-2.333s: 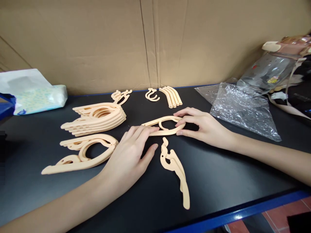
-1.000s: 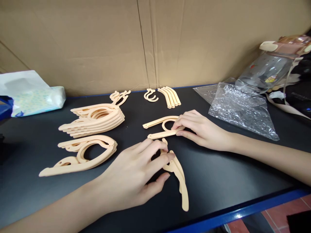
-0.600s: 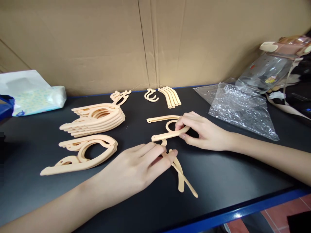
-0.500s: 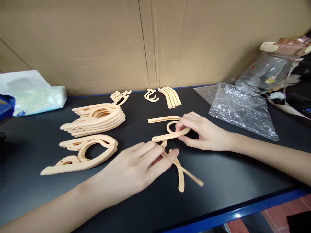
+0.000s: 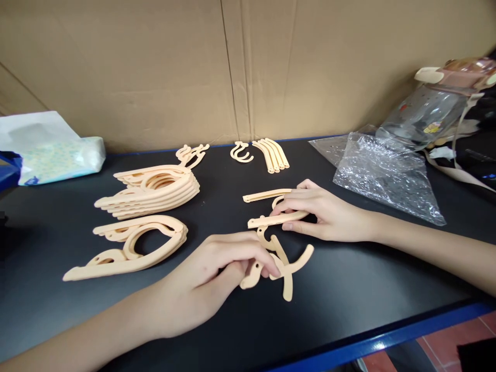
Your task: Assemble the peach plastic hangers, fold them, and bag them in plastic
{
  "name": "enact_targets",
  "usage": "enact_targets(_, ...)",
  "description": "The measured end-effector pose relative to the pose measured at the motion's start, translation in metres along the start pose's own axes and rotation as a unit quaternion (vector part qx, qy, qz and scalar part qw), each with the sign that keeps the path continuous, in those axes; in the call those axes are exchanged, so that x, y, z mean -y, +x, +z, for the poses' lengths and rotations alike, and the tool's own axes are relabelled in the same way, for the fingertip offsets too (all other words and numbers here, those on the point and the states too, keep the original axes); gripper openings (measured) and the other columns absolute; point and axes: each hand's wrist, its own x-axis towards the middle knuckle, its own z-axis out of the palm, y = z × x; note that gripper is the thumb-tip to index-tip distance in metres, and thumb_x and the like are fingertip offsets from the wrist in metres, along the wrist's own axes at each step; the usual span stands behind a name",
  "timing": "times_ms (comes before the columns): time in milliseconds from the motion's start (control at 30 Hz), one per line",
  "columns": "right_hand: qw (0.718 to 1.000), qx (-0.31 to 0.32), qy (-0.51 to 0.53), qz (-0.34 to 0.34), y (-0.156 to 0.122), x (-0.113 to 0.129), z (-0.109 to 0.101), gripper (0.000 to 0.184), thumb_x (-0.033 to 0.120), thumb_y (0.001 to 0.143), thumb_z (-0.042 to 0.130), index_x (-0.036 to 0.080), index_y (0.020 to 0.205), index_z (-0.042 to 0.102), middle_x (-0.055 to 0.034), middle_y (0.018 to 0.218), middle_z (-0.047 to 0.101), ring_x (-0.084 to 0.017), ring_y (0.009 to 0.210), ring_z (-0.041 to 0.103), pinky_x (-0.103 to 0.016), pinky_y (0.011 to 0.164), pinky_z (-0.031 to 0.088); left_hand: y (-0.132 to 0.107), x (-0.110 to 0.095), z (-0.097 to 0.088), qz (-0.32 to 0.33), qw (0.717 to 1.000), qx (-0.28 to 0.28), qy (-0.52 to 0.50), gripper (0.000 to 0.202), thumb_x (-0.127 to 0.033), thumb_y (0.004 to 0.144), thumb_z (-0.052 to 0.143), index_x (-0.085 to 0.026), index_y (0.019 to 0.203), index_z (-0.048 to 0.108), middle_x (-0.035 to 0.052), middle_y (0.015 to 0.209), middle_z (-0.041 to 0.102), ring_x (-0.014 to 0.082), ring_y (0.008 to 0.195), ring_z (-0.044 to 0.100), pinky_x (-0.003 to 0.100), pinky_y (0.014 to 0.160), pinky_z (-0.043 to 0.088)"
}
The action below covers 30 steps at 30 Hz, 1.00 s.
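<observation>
Across the back of the bench stands a cardboard wall, and below it runs the black tabletop with its blue front edge. At far right lies a crinkled clear plastic bag beside a transparent water bottle; at far left sits a pack of tissues. Left of centre rest a stack of folded peach hangers and, nearer, a second smaller pile. By the wall lie a row of loose hanger arms and some loose hooks.

The left hand has its fingers curled and pinching the pivot end of a splayed hanger piece, whose arms fan out on the table just in front of the fingertips. The right hand lies flat-fingered, thumb and forefinger pressed onto a curved hanger arm with its hook, just behind the splayed piece and nearly touching it. A single straight arm lies loose just beyond.

The risk, as I judge it, sits at the joints: these thin plastic arms could twist or pop apart if the left pinch levers sideways. The two pieces lie so close that their hooks may snag one another, and the loose arm could be nudged away by the right fingers.
</observation>
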Motion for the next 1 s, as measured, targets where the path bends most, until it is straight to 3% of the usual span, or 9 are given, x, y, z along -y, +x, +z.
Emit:
enact_targets(67,1.0,0.0,-0.014,-0.006,0.0,0.001,0.0,0.022,0.031,0.098,0.054,0.019,0.113,0.065,-0.0048,0.119,0.071,-0.019,0.109,0.062,-0.034,0.087,0.03,-0.001,0.0,0.001,0.016,1.0,0.021,-0.002,0.045,0.002,0.093,0.032,-0.024,0.105,0.067,-0.003,0.096,0.07,0.0079,0.078,0.063,0.017,0.067,0.047)
enact_targets(167,0.999,-0.006,-0.035,-0.013,0.0,0.0,0.001,0.029,0.033,0.096,0.057,0.019,0.121,0.064,-0.0077,0.126,0.069,-0.021,0.11,0.062,-0.035,0.086,0.032,-0.002,0.001,0.004,0.056,0.997,0.041,0.027,0.043,0.003,0.094,0.04,-0.023,0.118,0.063,-0.0002,0.106,0.069,0.0083,0.09,0.064,0.016,0.077,0.049)
enact_targets(267,0.999,-0.009,-0.041,-0.021,-0.001,-0.001,0.001,0.032,0.033,0.098,0.055,0.022,0.128,0.06,-0.0077,0.123,0.069,-0.02,0.102,0.062,-0.034,0.086,0.033,-0.003,0.001,0.007,0.136,0.984,0.01,0.115,0.039,-0.002,0.098,0.042,-0.021,0.127,0.059,0.0024,0.103,0.069,0.0092,0.09,0.064,0.017,0.077,0.05)
enact_targets(433,0.998,-0.047,-0.035,0.002,-0.003,0.0,0.002,0.011,0.023,0.093,0.06,0.019,0.103,0.057,-0.0023,0.096,0.064,-0.014,0.08,0.056,-0.03,0.079,0.037,-0.01,-0.002,0.005,0.196,0.929,-0.126,0.286,0.007,-0.017,0.097,0.057,-0.02,0.094,0.063,-0.0044,0.07,0.06,0.0083,0.058,0.055,0.02,0.055,0.047)
enact_targets(533,0.997,-0.076,-0.02,0.014,-0.003,0.001,0.002,0.01,0.02,0.089,0.063,0.02,0.09,0.053,-0.0013,0.093,0.059,-0.013,0.078,0.053,-0.028,0.076,0.038,-0.013,-0.003,0.003,0.312,0.861,-0.136,0.377,0.01,-0.012,0.089,0.062,-0.021,0.086,0.063,-0.0009,0.083,0.067,0.0127,0.074,0.062,0.023,0.066,0.053)
enact_targets(600,0.996,-0.085,-0.007,0.02,-0.003,0.001,0.002,0.012,0.02,0.088,0.065,0.02,0.087,0.054,0.0,0.087,0.059,-0.013,0.077,0.053,-0.027,0.075,0.039,-0.013,-0.002,0.004,0.348,0.84,-0.119,0.399,0.014,-0.011,0.089,0.059,-0.021,0.078,0.061,0.002,0.092,0.069,0.0166,0.085,0.064,0.027,0.075,0.056)
enact_targets(733,0.996,-0.081,0.008,0.02,-0.002,0.0,0.002,0.008,0.02,0.087,0.067,0.02,0.09,0.06,0.0025,0.078,0.063,-0.013,0.073,0.055,-0.027,0.076,0.04,-0.007,0.002,0.006,0.333,0.845,-0.12,0.401,0.026,-0.006,0.093,0.043,-0.018,0.075,0.056,0.0062,0.082,0.069,0.0185,0.078,0.065,0.033,0.075,0.056)
enact_targets(867,0.996,-0.089,0.017,0.018,-0.002,0.0,0.002,0.006,0.023,0.089,0.066,0.02,0.094,0.065,0.0006,0.087,0.072,-0.014,0.079,0.06,-0.029,0.078,0.04,-0.002,0.002,0.001,0.306,0.807,-0.113,0.493,0.022,-0.002,0.094,0.042,-0.016,0.086,0.056,0.0036,0.071,0.065,0.0172,0.065,0.061,0.03,0.059,0.048)
enact_targets(1000,0.996,-0.088,0.015,0.006,-0.001,0.0,0.002,0.009,0.025,0.09,0.065,0.02,0.097,0.067,-0.0003,0.092,0.074,-0.014,0.078,0.062,-0.031,0.08,0.038,0.001,0.0,-0.003,0.246,0.789,-0.111,0.553,0.022,-0.004,0.097,0.039,-0.014,0.089,0.057,0.0066,0.081,0.068,0.0188,0.071,0.062,0.03,0.062,0.045)
